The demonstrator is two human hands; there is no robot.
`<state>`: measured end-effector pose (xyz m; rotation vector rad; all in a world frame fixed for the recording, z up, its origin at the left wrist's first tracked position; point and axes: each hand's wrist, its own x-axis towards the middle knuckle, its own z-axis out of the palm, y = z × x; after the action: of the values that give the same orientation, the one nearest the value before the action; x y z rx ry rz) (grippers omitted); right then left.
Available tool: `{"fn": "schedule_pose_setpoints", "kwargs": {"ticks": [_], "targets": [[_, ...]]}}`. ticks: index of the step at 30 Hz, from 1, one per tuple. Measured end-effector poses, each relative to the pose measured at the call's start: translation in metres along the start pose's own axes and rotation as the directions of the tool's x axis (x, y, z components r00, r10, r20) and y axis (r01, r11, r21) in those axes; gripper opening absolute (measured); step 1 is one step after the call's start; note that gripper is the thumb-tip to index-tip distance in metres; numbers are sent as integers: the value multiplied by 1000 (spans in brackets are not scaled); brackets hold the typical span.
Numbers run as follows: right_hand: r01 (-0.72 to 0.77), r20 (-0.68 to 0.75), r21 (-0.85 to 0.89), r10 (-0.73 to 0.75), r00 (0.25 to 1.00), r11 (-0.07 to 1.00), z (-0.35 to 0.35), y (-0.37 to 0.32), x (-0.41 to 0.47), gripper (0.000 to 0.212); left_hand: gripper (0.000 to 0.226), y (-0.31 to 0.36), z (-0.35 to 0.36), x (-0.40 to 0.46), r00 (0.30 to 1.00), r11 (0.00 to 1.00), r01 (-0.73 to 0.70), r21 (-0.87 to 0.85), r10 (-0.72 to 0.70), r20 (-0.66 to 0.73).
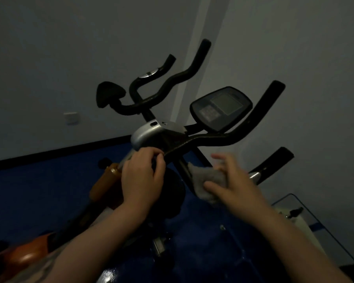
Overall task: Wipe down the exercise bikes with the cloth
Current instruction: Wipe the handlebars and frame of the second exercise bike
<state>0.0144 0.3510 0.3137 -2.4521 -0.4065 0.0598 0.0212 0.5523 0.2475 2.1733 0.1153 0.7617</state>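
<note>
Exercise bikes fill the dim head view: the nearer exercise bike (172, 137) stands at centre on the blue floor (49, 190), with a second set of black handlebars (166, 78) behind it against the grey wall (70, 48). Its console (221, 108) sits tilted just above the near handlebar (223, 137), which sweeps up to the right of the console. Below and left of the console, the left hand (142, 178) has its grip closed around the stem where the silver housing (145, 134) meets the bar, fingers curled over the top. Below and right of the console, the right hand (231, 180) holds the grey cloth (206, 180) pinched between thumb and fingers, the index finger lifted loose; the cloth lies bunched against the black post just under the handlebar. An orange frame part (104, 184) lies left of the left hand. A wall socket (71, 117) shows far left of the console.
</note>
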Motion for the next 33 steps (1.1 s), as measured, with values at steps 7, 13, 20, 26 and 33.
{"fn": "schedule_pose_setpoints", "kwargs": {"ticks": [7,13,20,26,33], "targets": [[199,-269,-261,-270,925,945,-1,-19,87,22,16,-6,0,3,999,986,1,-166,6,42],[159,-198,-531,-304,932,832,26,2,84,42,12,-11,-1,1,995,967,65,-247,-43,92],[327,-126,-386,-400,908,863,37,-10,97,16,18,-11,-1,0,991,954,122,-272,-102,88],[622,242,-519,-597,765,587,4,-12,125,26,26,-7,-2,-4,992,969,125,-212,-125,13],[613,330,-593,-537,776,522,-3,12,112,70,24,-5,0,-8,987,978,155,-142,-160,-25]]}}
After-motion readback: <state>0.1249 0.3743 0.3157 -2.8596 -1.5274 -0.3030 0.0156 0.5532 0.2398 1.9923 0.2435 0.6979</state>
